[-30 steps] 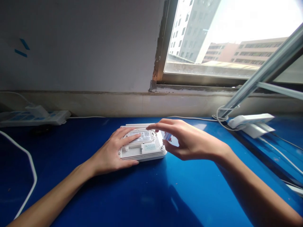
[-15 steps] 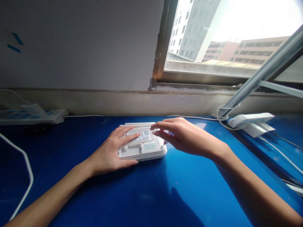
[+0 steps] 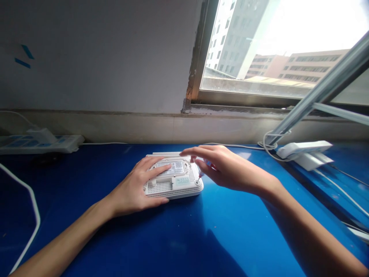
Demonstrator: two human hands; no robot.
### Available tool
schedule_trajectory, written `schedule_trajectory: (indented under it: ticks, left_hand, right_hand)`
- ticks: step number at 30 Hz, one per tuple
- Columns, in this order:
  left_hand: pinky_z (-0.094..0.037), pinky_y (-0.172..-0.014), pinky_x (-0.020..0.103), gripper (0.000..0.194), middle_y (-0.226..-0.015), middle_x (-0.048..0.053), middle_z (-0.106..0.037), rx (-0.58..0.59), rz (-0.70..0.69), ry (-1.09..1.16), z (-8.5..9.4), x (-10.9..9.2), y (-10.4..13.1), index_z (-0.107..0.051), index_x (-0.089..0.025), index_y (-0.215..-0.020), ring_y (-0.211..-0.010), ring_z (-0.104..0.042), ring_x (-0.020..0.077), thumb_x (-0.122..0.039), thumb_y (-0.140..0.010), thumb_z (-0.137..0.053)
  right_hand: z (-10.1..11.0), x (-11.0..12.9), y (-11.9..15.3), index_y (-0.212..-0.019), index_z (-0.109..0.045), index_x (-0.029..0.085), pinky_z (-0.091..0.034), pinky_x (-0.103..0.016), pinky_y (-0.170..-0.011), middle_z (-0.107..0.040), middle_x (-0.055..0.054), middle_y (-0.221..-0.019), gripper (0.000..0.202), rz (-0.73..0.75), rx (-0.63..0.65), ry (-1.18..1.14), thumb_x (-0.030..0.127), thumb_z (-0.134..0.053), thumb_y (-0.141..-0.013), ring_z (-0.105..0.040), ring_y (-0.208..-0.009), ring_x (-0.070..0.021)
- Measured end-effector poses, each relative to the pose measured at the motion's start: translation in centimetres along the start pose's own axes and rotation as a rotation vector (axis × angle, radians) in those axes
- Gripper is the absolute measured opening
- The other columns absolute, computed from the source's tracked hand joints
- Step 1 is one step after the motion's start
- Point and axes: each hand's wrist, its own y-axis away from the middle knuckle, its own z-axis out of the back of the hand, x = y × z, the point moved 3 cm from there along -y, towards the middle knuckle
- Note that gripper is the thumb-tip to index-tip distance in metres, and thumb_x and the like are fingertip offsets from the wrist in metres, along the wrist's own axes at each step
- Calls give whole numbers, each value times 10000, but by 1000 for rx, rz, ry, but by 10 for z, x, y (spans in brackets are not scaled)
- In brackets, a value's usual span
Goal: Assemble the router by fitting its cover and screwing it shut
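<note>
A white router lies upside down on the blue tabletop, its vented underside and printed labels facing up. My left hand holds it from the left, fingers spread over the label and thumb along the near edge. Over the right end of the router, my right hand is pinched around a small screwdriver with a clear, bluish-red handle. Its lower end points down at the round corner hole; whether it touches a screw there, I cannot tell. The fingers hide most of the handle.
A power strip with a plugged-in adapter stands at the back left. At the right, another white strip with plugs sits by a slanted metal post wrapped in cable. A white cable runs along the left side.
My right index finger has shifted slightly left and straightened, and more of the screwdriver handle shows. The left hand and router stay in place. The whole view has tilted slightly.
</note>
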Motion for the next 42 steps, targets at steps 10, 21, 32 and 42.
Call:
schedule_trajectory:
  ticks: [10,21,32,42]
  left_hand:
    - [-287,-1252,669,848,-1675,70,-393,9,2,-15,-1,2,1,-492,-405,-1563,-1536,-325,424,-598,-809,-827]
    - [-293,-1251,660,848,-1672,66,-395,1,-7,-16,-1,2,1,-490,-408,-1563,-1528,-333,427,-585,-808,-833]
    - [-291,-1254,661,849,-1681,56,-375,15,5,-26,-2,3,1,-466,-414,-1574,-1540,-314,416,-596,-823,-816]
    - [-306,-1246,661,834,-1669,67,-386,10,-3,-22,-3,1,1,-487,-401,-1560,-1530,-329,414,-580,-818,-824]
  right_hand:
    - [-2,-1,0,-1350,-670,243,-495,-273,-758,-787,-78,-1121,326,-44,21,-15,231,-528,-1057,-729,-910,-194]
    - [0,1,0,-1322,-678,225,-506,-298,-788,-776,-92,-1135,315,-43,22,-8,307,-476,-1094,-725,-965,-219]
    - [-3,1,1,-1304,-678,262,-495,-285,-691,-763,-60,-1066,311,-84,48,74,356,-668,-1008,-712,-833,-195]
    - [-7,7,12,-1194,-689,236,-498,-272,-644,-755,-62,-1013,255,-66,8,93,302,-731,-952,-697,-778,-184]
